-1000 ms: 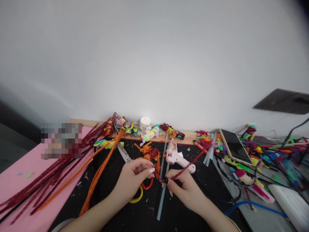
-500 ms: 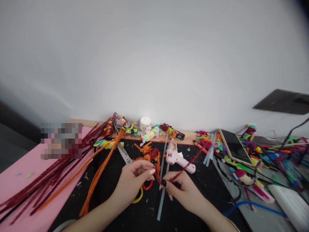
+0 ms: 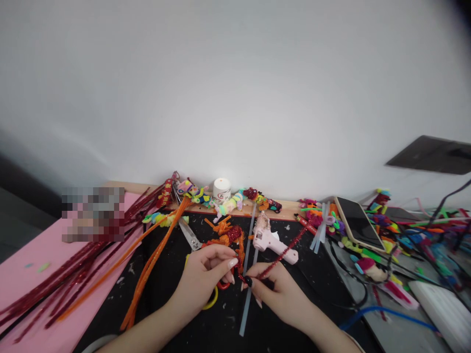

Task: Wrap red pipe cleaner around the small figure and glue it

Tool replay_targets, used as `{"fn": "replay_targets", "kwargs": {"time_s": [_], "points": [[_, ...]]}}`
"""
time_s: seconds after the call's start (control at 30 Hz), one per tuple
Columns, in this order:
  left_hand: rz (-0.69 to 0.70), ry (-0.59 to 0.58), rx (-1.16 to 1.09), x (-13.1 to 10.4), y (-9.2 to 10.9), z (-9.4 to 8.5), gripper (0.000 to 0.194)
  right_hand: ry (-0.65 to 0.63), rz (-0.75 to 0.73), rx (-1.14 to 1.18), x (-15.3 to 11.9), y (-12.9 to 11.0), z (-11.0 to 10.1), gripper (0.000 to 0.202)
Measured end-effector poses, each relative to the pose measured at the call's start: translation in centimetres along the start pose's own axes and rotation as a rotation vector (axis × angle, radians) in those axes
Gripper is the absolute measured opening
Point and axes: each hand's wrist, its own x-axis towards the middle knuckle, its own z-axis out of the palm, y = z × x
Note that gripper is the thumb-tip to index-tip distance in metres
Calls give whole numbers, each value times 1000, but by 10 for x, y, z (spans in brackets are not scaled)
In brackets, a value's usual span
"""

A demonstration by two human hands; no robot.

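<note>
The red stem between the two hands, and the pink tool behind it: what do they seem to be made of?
The red stem looks like a tinsel pipe cleaner, probably wire inside: it glitters, looks fuzzy and keeps its bend where both hands pinch it. The pink tool, apparently a glue gun, seems to be moulded plastic, smooth and slightly glossy.

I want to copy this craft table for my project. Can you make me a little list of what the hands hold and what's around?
left hand: pinches one end of the red glitter pipe cleaner
right hand: pinches the same pipe cleaner
between hands: clear glue stick on black mat
behind hands: pink glue gun, scissors
left side: orange pipe cleaners
right side: phone
</note>
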Motion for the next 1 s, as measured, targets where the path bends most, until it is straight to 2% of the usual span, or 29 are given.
{"fn": "replay_targets", "kwargs": {"time_s": [0.33, 0.57, 1.0], "points": [[-5, 2, 8, 2, -2, -2, 17, 25, -5, 127, 0, -2, -1, 17], [24, -8, -6, 3, -2, -3, 17, 14, 14, 152, 1, 0, -1, 23], [-115, -34, -71, 7, -5, -5, 28, 187, 8, 171, 4, 11, -7, 37]]}}
